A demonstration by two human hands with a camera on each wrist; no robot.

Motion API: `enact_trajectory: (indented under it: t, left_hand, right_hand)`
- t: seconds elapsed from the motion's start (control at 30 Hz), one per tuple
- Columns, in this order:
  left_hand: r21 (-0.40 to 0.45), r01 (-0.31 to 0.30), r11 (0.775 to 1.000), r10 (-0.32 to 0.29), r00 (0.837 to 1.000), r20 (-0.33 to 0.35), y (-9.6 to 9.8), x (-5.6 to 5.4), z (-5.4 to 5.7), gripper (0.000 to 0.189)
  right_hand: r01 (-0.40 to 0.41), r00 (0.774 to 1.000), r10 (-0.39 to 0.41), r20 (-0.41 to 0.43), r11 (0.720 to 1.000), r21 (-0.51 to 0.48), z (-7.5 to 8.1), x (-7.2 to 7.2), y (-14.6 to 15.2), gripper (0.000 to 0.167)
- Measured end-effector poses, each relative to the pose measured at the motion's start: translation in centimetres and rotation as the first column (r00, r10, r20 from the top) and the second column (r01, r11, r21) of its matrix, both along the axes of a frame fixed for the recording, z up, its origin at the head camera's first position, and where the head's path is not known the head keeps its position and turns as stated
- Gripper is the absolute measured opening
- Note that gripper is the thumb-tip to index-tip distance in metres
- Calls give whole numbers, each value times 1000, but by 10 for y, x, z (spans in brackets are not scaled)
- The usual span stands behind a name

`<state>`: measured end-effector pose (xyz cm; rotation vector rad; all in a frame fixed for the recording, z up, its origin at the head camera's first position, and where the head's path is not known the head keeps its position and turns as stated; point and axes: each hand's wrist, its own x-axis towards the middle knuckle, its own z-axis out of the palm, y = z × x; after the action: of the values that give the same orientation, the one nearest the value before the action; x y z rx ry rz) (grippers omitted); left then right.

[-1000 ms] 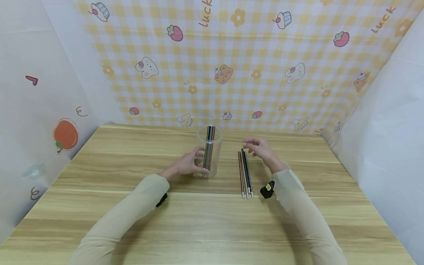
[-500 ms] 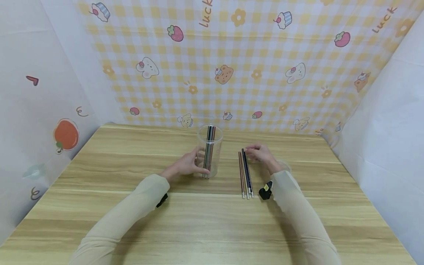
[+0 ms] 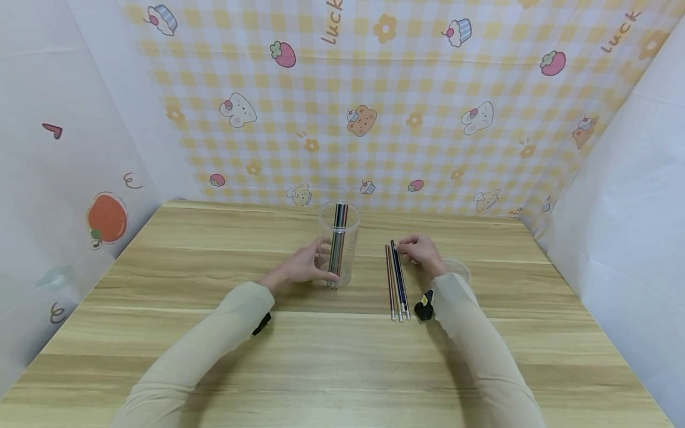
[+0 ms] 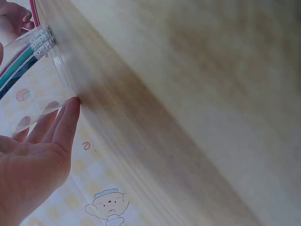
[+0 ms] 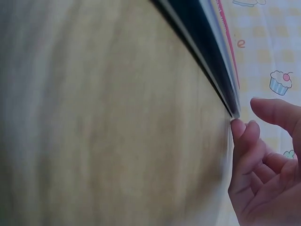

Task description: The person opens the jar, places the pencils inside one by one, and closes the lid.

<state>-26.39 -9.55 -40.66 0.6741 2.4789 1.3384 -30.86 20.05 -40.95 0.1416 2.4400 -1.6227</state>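
A tall clear plastic cup (image 3: 350,252) stands upright with several striped or coloured pencils (image 3: 338,244) inside, eraser ends down. My left hand (image 3: 306,264) holds it low on its left side, thumb in front and fingers behind the wall. To the right lie several loose pencils, dark ones (image 3: 399,279) beside a reddish one (image 3: 389,279), erasers toward me. At their far end is my right hand (image 3: 421,249). In the right wrist view, its forefinger tip is right at the end of a dark pencil (image 5: 202,42), while the thumb (image 5: 273,112) stands apart.
A clear round lid-like piece (image 3: 459,269) lies beside the right wrist, partly covered by the sleeve. The wooden table (image 3: 332,356) reaches back to a yellow checked cloth wall (image 3: 407,148). White sheets hang at both sides.
My right hand has come down and slightly toward me, its fingers now at the dark pencils' far ends. More of the clear round piece shows. The left hand and cup stay put.
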Motion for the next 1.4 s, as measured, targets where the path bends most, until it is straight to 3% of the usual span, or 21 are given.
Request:
enact_trajectory:
  t: [0.2, 0.43, 0.7, 0.73, 0.93, 0.97, 1.4]
  left_hand:
    - [-1, -6, 1000, 6, 1000, 6, 1, 1, 1, 82]
    - [-6, -6, 1000, 6, 1000, 4, 1, 0, 0, 83]
    - [-13, -8, 1000, 8, 1000, -1, 0, 0, 0, 86]
    - [-10, -4, 1000, 4, 1000, 4, 1, 4, 5, 84]
    - [-11, -6, 1000, 6, 1000, -2, 1, 3, 4, 83]
    - [-14, -10, 1000, 10, 1000, -7, 0, 0, -1, 84]
    - [-27, -4, 1000, 3, 1000, -19, 1, 0, 0, 83]
  right_hand:
    - [-15, 999, 20, -31, 984, 179, -1, -3, -6, 31]
    - [-15, 1000, 19, -13, 968, 251, 0, -4, -12, 32]
    - [1, 1000, -1, 2, 971, 240, 3, -2, -19, 30]
    - [1, 1000, -2, 1, 970, 242, 3, -2, -20, 30]
    - [2, 1000, -4, 11, 972, 234, 1, -4, -19, 29]
    - [-3, 1000, 0, 13, 974, 227, 0, -5, -19, 29]
    - [-17, 1000, 16, 9, 988, 153, 0, -2, -18, 28]
